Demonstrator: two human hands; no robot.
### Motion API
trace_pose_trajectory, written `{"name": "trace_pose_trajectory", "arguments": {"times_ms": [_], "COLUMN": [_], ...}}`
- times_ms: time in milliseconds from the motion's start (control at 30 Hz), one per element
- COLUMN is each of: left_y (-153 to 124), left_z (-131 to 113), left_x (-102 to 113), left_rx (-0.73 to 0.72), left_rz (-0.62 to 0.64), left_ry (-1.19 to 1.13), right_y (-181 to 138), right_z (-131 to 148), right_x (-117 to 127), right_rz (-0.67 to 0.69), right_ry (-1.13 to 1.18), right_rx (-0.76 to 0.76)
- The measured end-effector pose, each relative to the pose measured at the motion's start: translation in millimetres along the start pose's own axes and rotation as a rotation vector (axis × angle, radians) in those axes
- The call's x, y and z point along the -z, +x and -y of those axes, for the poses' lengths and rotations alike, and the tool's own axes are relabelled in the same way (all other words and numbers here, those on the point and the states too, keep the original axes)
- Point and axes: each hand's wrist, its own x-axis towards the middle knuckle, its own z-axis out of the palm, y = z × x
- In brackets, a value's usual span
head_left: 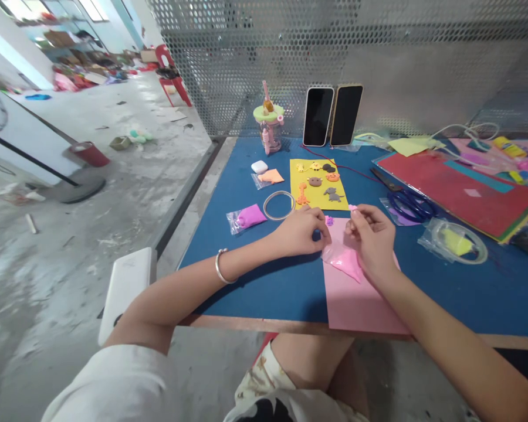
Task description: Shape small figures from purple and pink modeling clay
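Note:
My right hand (pixel 376 240) is closed over the pink sheet, a small piece of pink clay (pixel 352 207) pinched between thumb and fingertips. Under it lies a clear bag of pink clay (pixel 347 262) on the pink sheet (pixel 361 308). My left hand (pixel 305 231), its thumb and fingers curled together, pinches the left edge of that bag. A small purple-pink clay shape (pixel 330 221) sits at the sheet's top, just beyond my left fingers. Behind, a yellow sheet (pixel 323 204) carries several clay animals, among them an orange giraffe (pixel 303 193) and a grey elephant (pixel 333 194).
Left on the blue table are a tape roll (pixel 264 206), a bagged magenta clay pack (pixel 251 217), an orange clay pack (pixel 271 176) and a cup with straw (pixel 270 126). Two phones (pixel 318 117) lean behind. Scissors (pixel 407 202) and a red sheet (pixel 457 187) lie right.

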Motion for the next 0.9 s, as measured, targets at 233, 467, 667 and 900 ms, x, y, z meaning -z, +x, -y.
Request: {"name": "trace_pose_trajectory", "arguments": {"times_ms": [233,467,667,900], "left_y": [2,3,4,5], "left_z": [4,1,4,9], "left_x": [-26,-19,-20,-28], "left_rx": [-0.015,-0.029,-0.069,-0.142], "left_rz": [0.047,0.135,0.130,0.079], "left_ry": [-0.093,-0.062,-0.062,-0.101], "right_y": [-2,-1,-1,-1], "right_z": [-3,0,-2,-1], "right_x": [-5,-6,-5,-6], "right_rz": [0.044,0.048,0.072,0.062], "right_ry": [0.073,0.017,-0.008,0.016], "right_rx": [-0.117,-0.130,-0.106,-0.134]}}
